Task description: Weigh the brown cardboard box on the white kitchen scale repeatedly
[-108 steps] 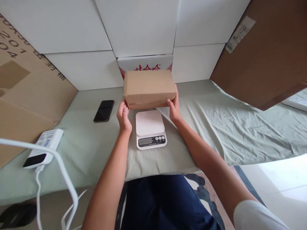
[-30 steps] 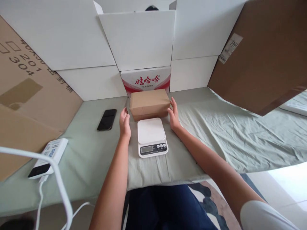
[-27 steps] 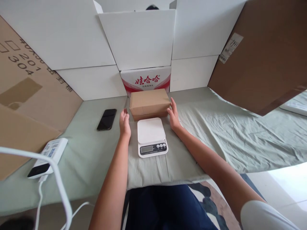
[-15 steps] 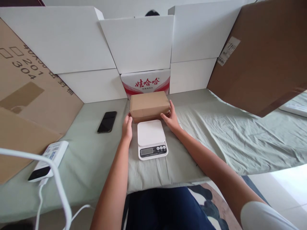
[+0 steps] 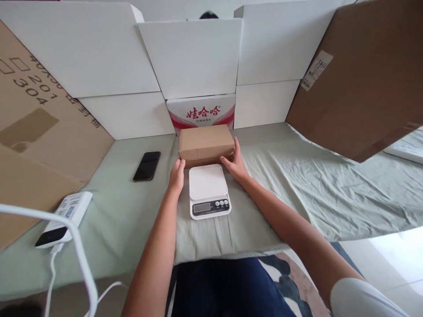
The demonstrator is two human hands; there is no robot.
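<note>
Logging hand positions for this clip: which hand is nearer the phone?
Left. The left hand is at the box's left front corner, on the phone's side of the scale. The right hand is at the box's right end, beyond the scale.

Both forearms are bare and stretch forward from the lower edge of the view, coming closer to each other toward the hands. The left hand (image 5: 176, 174) is palm down, with the fingers together and pointing forward. The right hand (image 5: 235, 162) stands on its edge, palm facing left, fingers lightly curved, thumb pointing inward. A white sleeve covers the right upper arm.
</note>
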